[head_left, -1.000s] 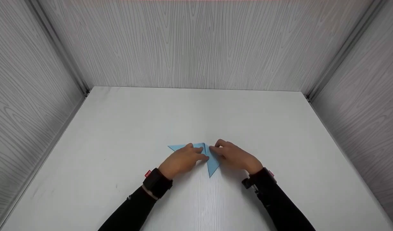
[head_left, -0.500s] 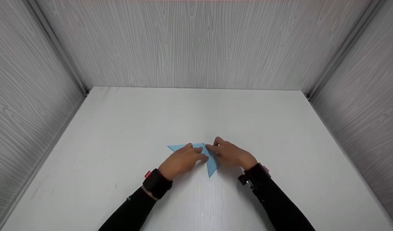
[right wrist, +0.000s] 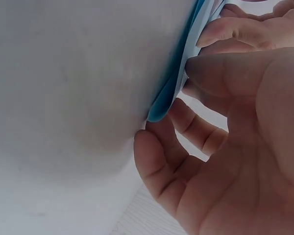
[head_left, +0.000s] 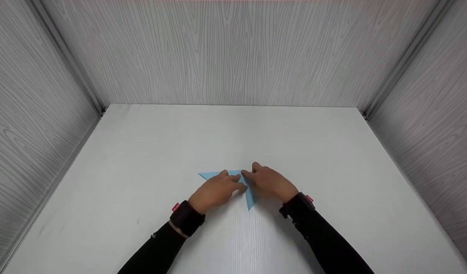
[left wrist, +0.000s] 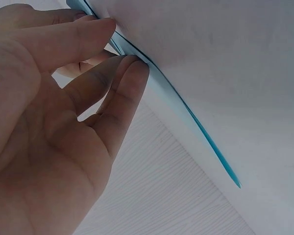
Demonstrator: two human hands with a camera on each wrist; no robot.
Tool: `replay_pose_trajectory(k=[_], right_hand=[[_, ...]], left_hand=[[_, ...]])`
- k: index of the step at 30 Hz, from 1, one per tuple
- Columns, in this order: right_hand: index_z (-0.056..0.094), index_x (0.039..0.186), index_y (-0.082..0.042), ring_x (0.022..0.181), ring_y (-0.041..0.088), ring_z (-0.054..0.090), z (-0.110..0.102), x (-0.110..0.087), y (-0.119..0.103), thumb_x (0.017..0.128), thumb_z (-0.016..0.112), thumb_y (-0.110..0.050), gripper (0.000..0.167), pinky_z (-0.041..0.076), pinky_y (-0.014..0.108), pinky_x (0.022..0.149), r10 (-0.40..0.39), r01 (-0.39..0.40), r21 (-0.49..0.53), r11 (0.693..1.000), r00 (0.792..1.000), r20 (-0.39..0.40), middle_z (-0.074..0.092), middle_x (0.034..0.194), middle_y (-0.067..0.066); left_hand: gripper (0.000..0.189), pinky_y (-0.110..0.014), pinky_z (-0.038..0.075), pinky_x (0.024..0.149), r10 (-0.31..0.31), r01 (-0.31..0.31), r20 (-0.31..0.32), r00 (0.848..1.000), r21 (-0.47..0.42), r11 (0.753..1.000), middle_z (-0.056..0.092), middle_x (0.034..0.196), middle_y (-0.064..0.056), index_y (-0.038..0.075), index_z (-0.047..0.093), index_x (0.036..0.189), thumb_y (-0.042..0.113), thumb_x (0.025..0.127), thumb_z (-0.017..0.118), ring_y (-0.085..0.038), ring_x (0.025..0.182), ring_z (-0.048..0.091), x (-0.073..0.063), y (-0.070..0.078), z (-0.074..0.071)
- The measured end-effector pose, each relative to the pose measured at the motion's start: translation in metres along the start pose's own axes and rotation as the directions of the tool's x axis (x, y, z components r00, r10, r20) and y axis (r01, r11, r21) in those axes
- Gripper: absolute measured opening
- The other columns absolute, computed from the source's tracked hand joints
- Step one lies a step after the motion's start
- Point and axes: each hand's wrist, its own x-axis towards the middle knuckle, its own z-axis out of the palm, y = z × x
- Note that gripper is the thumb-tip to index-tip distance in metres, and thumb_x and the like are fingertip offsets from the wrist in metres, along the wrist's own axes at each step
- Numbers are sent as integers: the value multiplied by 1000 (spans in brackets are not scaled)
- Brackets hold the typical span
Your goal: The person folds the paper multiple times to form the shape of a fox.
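A folded piece of light blue paper (head_left: 250, 201) lies on the white table, with one pointed end towards the left and another towards me. My left hand (head_left: 215, 191) rests over its middle, loosely bent fingertips pressing it down. At the upper corner, my right hand (head_left: 271, 183) pinches the paper's right-hand fold, index fingertip near the corner. The left wrist view has the paper's long thin edge (left wrist: 206, 134) running out past the fingertips. In the right wrist view a rounded fold (right wrist: 161, 105) shows beside the thumb and fingers. Both hands hide much of the paper's middle.
The white table (head_left: 161, 133) spreads around the hands. A grey wood-grain panel (head_left: 233, 53) stands at the back, and similar side panels (head_left: 31, 95) close off the left and right.
My right hand has shifted left, towards the left hand, bringing the paper's right-hand part inward so less of it shows. The left hand has stayed in place.
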Motion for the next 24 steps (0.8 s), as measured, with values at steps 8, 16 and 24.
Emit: replay_pose_trajectory(k=[8, 16, 24], right_hand=[[63, 141, -6, 71, 18, 46, 3, -5, 4, 101, 58, 1, 41, 47, 29, 67, -8, 8, -6, 1000, 997, -73, 49, 92, 11], [66, 139, -11, 73, 20, 47, 3, -14, 9, 101, 58, 2, 41, 45, 28, 67, -40, 37, -31, 999, 993, -114, 49, 91, 10], [67, 138, -11, 77, 21, 49, 3, -23, 13, 102, 58, 1, 39, 46, 27, 70, -51, 47, -35, 998, 992, -112, 51, 92, 10]], left_hand=[[41, -42, 50, 103, -4, 4, -16, 1000, 18, 1000, 69, 134, -7, 19, 74, 123, -9, 94, 65, -28, 97, 59, 2, 2, 4], [41, -44, 49, 104, -31, 31, -2, 1000, -22, 999, 68, 135, -6, 19, 74, 124, -9, 95, 63, -28, 98, 59, 2, 2, 2], [41, -44, 51, 100, -49, 49, 1, 999, -51, 998, 69, 134, -7, 17, 74, 124, -9, 95, 63, -28, 96, 59, 1, 3, 0]])
